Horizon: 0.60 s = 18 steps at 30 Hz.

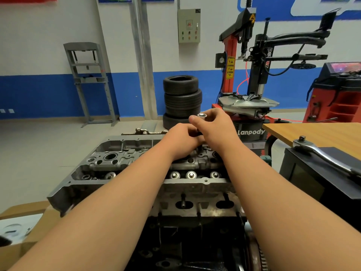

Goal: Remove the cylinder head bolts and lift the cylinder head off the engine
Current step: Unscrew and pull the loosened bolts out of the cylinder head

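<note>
The cylinder head [136,161] is a rough-cast, pale grey aluminium block with a raised rectangular rim. It sits on top of the dark, greasy engine block [195,241] in the lower middle of the view. A row of round, polished valve retainers [191,175] gleams along its near side, and studs stand out below.

Over the far right of the head, the right hand [216,126] pinches a shiny steel socket [201,115], its hollow end facing up, between curled fingers and thumb. The left hand [179,137] touches the right, its fingers curled round the socket's dark lower end.

To the right, a chromed ratchet wrench [322,153] lies on a black box [312,182] beside a wood-grain tabletop [312,132]. Behind the hands stand stacked ribbed tyres [182,98] and a red-and-black tyre changer [252,75].
</note>
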Motion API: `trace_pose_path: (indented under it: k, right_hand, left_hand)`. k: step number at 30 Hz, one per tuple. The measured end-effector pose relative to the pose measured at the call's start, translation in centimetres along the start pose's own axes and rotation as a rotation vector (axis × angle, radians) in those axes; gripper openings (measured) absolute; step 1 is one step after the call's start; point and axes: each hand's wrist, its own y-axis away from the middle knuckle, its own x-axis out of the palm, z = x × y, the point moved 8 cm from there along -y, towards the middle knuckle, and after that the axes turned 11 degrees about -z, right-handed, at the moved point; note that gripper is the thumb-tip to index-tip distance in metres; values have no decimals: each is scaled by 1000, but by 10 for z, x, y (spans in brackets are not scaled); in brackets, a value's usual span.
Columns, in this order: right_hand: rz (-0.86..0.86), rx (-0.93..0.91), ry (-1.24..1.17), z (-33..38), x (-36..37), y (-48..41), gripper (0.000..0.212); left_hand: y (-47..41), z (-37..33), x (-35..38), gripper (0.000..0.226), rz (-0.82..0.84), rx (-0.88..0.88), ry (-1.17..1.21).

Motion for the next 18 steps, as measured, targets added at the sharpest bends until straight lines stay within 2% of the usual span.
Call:
trace_pose_path:
  k: [3,8,14,16,18]
  right_hand:
    - [-37,1,22,-2,-4,-2,31]
    - [59,-30,-57,3,0,0,12]
    - [49,-8,17,0,6,1,31]
    - [36,-34,10,2,3,1,27]
    - [74,-52,-25,5,2,1,17]
  left_hand:
    - [1,3,-1,20,1,-9,83]
    - [-1,5,2,17,35,-36,42]
    - [-8,5,-2,28,-86,-67,-146]
    - [-7,8,1,31,-53,-78,-114]
    - [-4,8,4,18,19,-68,-40]
